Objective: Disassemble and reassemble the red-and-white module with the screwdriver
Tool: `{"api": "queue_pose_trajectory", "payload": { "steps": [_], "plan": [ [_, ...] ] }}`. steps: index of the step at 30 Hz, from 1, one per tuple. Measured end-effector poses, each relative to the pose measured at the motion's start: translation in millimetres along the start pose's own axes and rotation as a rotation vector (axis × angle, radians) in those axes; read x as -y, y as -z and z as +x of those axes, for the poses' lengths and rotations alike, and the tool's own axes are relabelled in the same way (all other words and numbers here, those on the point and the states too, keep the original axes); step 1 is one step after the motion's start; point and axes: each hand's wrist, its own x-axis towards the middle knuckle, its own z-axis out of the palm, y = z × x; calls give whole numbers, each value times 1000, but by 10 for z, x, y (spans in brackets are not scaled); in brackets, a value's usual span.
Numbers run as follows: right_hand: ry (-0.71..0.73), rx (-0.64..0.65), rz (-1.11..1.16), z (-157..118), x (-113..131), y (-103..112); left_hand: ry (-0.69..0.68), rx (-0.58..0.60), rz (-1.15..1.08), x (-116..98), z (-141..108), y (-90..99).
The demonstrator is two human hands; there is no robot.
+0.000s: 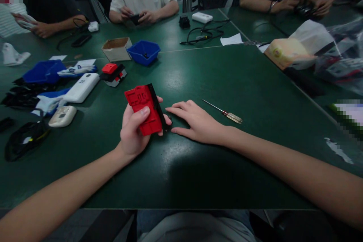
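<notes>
At the near middle of the green table (195, 66), a red and black case (151, 123) is gripped in the left hand (132, 133); just right, the right hand (197, 123) is held with fingers parted, beside a screwdriver (224, 112).

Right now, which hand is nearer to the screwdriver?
The right. The right hand is just to the left of the screwdriver, fingers pointing away from it; the left hand is farther left, holding the red part.
</notes>
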Motion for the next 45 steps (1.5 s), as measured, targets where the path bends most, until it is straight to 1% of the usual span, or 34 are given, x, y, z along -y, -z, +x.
{"api": "queue_pose_trajectory", "payload": {
  "steps": [3, 9, 12, 15, 17, 19, 21, 23, 25, 28, 30, 33, 37, 41, 45],
  "plan": [
    [16, 29, -3, 53, -17, 1, 1, -42, 0, 61, 88, 51],
    [-19, 49, 100, 57, -48, 15, 70, -21, 52, 194, 151, 78],
    [4, 31, 164, 16, -59, 51, 74, -20, 85, 206, 186, 78],
    [4, 10, 279, -102, -63, 113, 133, 22, 112, 206, 227, 95],
    [-92, -26, 465, -215, -59, 155, 145, 75, 123, 214, 248, 113],
    [-243, -83, 700, -322, -45, 188, 128, 137, 135, 231, 255, 121],
    [-374, -133, 887, -392, -19, 211, 117, 194, 177, 251, 248, 102],
    [-441, -175, 997, -409, 19, 225, 110, 218, 251, 266, 228, 51],
    [-448, -203, 1056, -390, 62, 228, 89, 221, 312, 271, 201, -16],
    [-428, -208, 1115, -355, 114, 213, 68, 247, 343, 263, 164, -91],
    [-424, -211, 1136, -350, 134, 197, 61, 265, 357, 255, 146, -103],
    [-432, -201, 1124, -362, 149, 183, 48, 258, 374, 255, 132, -77],
    [-426, -188, 1079, -378, 160, 179, 62, 270, 337, 280, 128, -36],
    [-413, -194, 1074, -391, 158, 155, 5, 304, 362, 311, 135, -1],
    [-416, -196, 1091, -400, 156, 143, -32, 367, 400, 334, 142, 41]
  ]
}}
